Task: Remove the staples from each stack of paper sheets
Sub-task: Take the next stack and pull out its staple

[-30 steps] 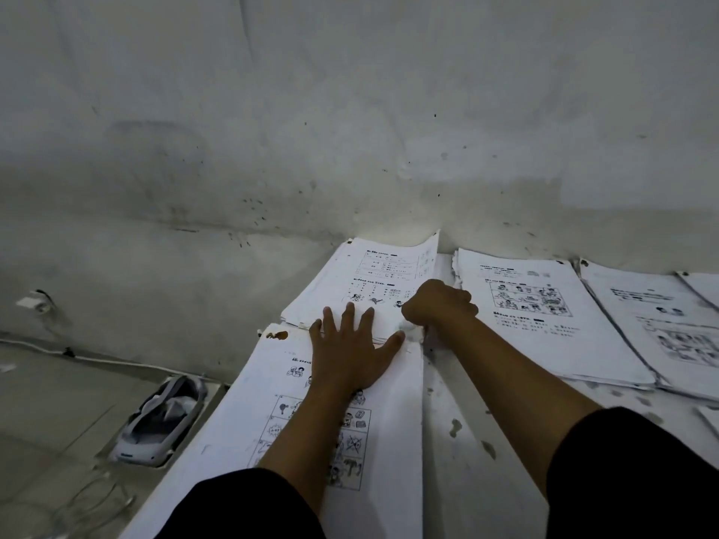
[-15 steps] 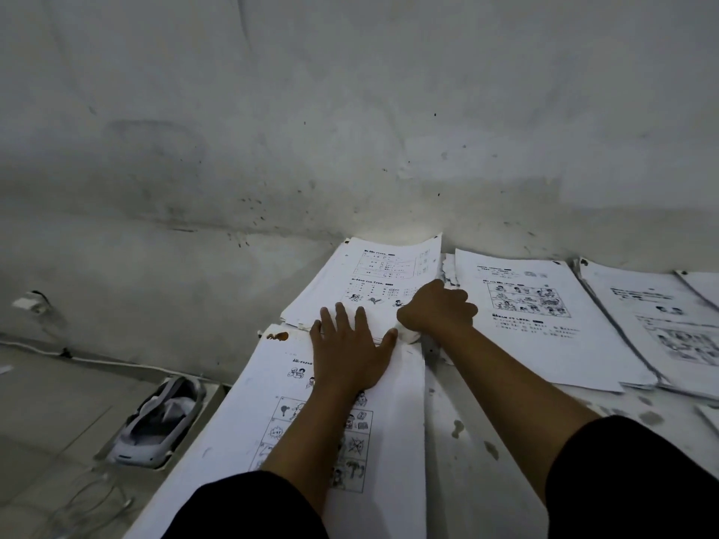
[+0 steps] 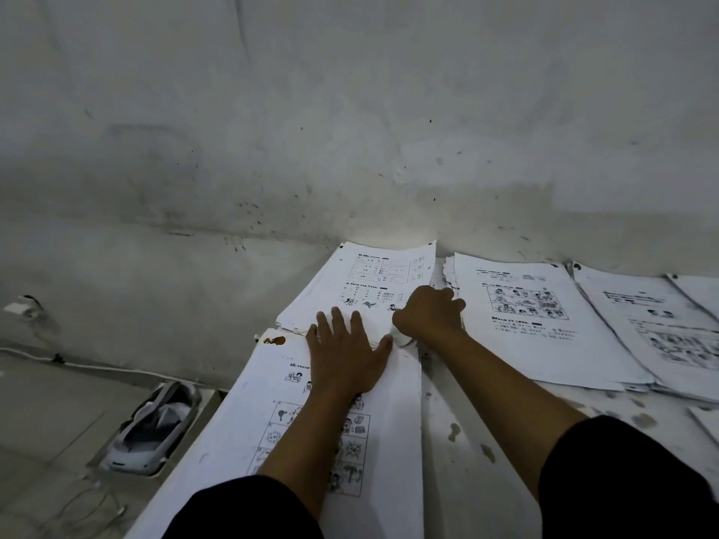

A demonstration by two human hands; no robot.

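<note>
The left hand [image 3: 344, 352] lies flat on the near stack of sheets [image 3: 272, 422] on the tabletop [image 3: 467, 461]. Just to its right, the right hand [image 3: 428, 315] sits at that stack's far right corner. Beyond both hands lies a second stack [image 3: 369, 274], against the wall [image 3: 350, 110]. Right of the right hand lie more stacks [image 3: 537, 324]. Left of the left hand, down on the floor [image 3: 46, 414], lies a shoe [image 3: 153, 429].

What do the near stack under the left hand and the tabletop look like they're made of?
Near stack: thin matt white paper with black printed cartoons; its edges lie thin and flat. Tabletop: hard and white, apparently painted or coated, since darker chipped patches show through; the base beneath can't be told.
</note>
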